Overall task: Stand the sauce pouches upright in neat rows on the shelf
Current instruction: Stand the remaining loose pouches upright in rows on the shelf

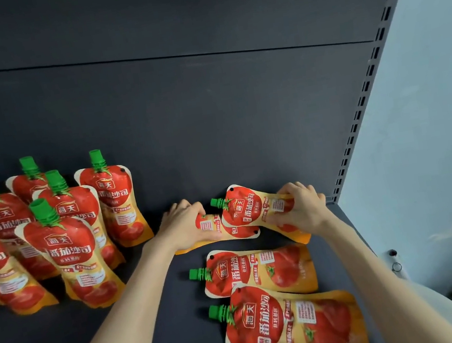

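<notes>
At left, red-and-yellow sauce pouches [67,251] with green caps stand in rows. Four lie flat, lower right; the left hand [185,223] and right hand [302,206] each grip one.

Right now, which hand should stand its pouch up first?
Right, probably. The right hand grips the top pouch, which overlaps the lower pouch in the left hand, so it can lift free first. The left hand is nearer the rows, though.

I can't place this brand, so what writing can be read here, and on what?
"海天": logo on the front standing pouch and nearest lying pouch.
"番茄沙司": large white characters under that logo, same pouches.
White-box small print: too small to read.
</notes>
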Demonstrator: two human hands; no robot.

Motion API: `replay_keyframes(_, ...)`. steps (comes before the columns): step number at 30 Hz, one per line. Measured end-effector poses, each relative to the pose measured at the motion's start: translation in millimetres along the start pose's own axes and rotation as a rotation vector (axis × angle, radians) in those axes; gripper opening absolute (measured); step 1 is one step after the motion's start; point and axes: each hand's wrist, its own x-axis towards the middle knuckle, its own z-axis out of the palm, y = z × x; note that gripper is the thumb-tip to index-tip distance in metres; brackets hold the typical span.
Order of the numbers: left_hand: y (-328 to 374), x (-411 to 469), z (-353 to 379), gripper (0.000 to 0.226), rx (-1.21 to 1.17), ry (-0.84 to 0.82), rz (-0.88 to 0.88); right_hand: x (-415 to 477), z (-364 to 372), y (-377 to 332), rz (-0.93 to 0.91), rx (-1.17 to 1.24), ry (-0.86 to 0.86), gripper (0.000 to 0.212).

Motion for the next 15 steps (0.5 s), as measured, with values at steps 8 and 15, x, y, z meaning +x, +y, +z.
replay_keyframes(8,4.4,-9.6,-7.1,0.053,-0.024,0.149,0.065,-7.0,-12.1,-1.0,0.063,0.271,0.128,0.052)
replay_keyframes(15,21.9,-33.4,-38.0,0.049,-0.236,0.32,0.05,-21.2,-24.9,-15.9,0.001,0.602,0.193,0.045)
